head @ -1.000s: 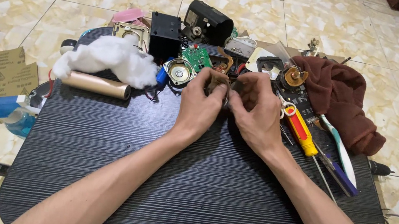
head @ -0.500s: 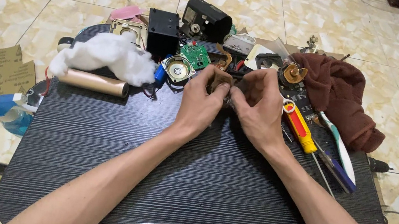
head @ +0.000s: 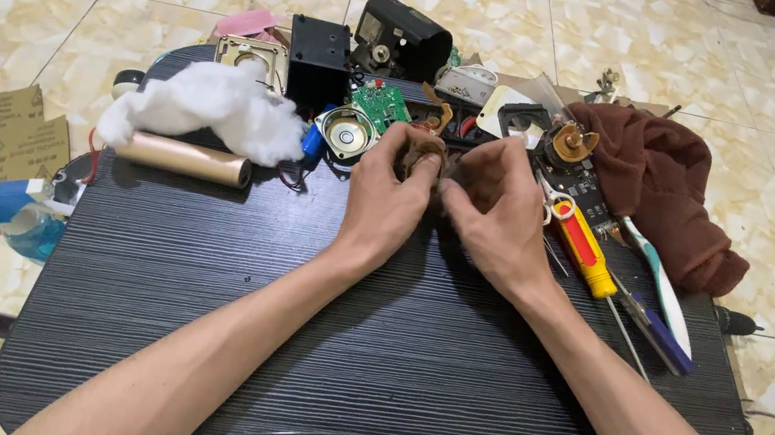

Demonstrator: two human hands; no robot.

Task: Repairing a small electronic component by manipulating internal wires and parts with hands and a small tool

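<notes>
Two hands are working together at the far middle of the dark wood-grain table (head: 369,346), and between them they are holding a small brown piece (head: 428,160), probably cloth or a soft pad, though most of it is covered by fingers. The left hand (head: 388,197) is curled round it with the thumb pressing in; the right hand (head: 499,213) is pinching its other edge with the fingertips drawn together. To do this well, the piece is best kept low over the table and turned slowly, so that nothing small is dropping among the loose parts just beyond. The brown rag (head: 660,185) is lying to the right, the white wadding (head: 201,106) to the left above a tan tube (head: 184,159). A yellow and red screwdriver (head: 586,245) is lying just beside the right hand, and a round speaker (head: 344,133) near the left.

What the fingers are actually gripping is staying hard to make out: its shape, and whether something solid is wrapped inside, cannot be told. Both forearms are being cut off at the bottom edge.
</notes>
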